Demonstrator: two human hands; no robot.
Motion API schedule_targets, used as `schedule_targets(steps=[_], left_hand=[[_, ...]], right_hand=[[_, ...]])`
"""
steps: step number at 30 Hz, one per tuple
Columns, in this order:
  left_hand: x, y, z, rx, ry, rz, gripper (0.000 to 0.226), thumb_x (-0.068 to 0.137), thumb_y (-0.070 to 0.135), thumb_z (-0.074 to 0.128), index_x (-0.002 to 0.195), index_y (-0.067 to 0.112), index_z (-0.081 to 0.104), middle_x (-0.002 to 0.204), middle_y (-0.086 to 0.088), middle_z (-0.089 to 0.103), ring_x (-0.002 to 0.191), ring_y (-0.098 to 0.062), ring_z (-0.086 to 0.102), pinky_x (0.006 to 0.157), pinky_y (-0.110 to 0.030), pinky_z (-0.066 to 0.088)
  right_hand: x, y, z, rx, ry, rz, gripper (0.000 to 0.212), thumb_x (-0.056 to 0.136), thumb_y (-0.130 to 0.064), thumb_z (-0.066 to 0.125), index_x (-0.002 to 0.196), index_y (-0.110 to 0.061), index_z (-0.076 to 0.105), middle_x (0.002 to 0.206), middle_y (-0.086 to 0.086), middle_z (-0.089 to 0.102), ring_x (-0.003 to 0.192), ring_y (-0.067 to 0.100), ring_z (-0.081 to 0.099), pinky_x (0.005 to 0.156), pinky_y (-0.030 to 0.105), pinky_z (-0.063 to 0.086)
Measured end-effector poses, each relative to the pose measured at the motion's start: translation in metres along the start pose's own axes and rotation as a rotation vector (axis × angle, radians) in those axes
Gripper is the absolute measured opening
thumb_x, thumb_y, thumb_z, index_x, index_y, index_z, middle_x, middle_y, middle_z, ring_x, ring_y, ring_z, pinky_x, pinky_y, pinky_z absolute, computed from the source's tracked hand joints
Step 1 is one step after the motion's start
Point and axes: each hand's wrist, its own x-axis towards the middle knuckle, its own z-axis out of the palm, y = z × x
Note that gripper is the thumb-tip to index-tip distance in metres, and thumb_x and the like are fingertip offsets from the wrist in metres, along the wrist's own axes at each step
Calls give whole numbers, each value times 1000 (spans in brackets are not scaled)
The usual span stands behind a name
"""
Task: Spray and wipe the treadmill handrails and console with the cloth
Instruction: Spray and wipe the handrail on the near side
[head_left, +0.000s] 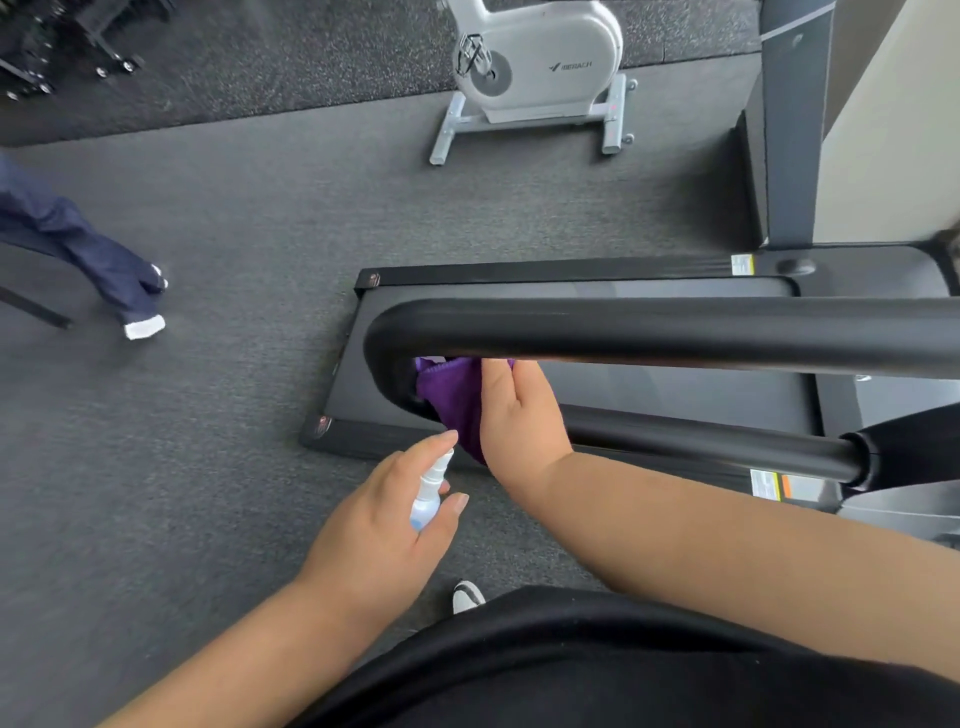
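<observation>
A: Where is the purple cloth (452, 402) located relative to the handrail (649, 330)?

B: It is pressed by the right hand (519, 415) against the inner side of the rail's rounded bend, below the upper bar; whether the fingers curl round it cannot be told, being partly hidden.

A: And the long axis?

B: The bar is seen running rightward from the bend, so 1 wiping stroke would be directed that way. The spray bottle (431, 493) is gripped by the left hand (384, 525), just beside the cloth, nozzle toward it.

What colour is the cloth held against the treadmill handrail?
Purple. The cloth shows in the head view, pressed by the right hand against the black handrail.
</observation>
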Motion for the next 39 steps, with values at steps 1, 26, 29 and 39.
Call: schedule_targets(steps=[1, 26, 29, 39], left_hand=[[0, -3, -1, 0, 8, 7, 69, 84, 20, 78, 130, 51, 36, 105, 15, 60, 102, 5, 51, 84, -3, 32], [38, -80, -22, -144, -45, 376, 63, 89, 37, 69, 135, 51, 28, 101, 18, 60, 95, 8, 54, 80, -17, 43], [38, -90, -26, -179, -28, 396, 55, 87, 47, 55, 136, 47, 31, 100, 23, 57, 93, 5, 56, 82, -9, 42], [44, -88, -16, -213, -33, 606, 59, 85, 34, 63, 139, 31, 37, 93, 10, 61, 83, -1, 59, 81, -12, 46]], right_hand=[[2, -1, 3, -46, -26, -31, 25, 92, -46, 34, 72, -35, 45, 70, -12, 52, 65, 0, 52, 64, 21, 45], [-9, 33, -52, -958, 9, -239, 36, 86, -27, 67, 119, -17, 56, 104, 3, 65, 93, 32, 62, 76, 40, 49], [-8, 22, -22, -846, 80, -220, 17, 90, -26, 59, 103, -15, 56, 91, 4, 58, 81, 29, 55, 71, 39, 45], [-9, 23, 32, -1097, -101, -332, 66, 90, -55, 46, 142, -14, 48, 140, 6, 52, 125, 28, 48, 113, 47, 27]])
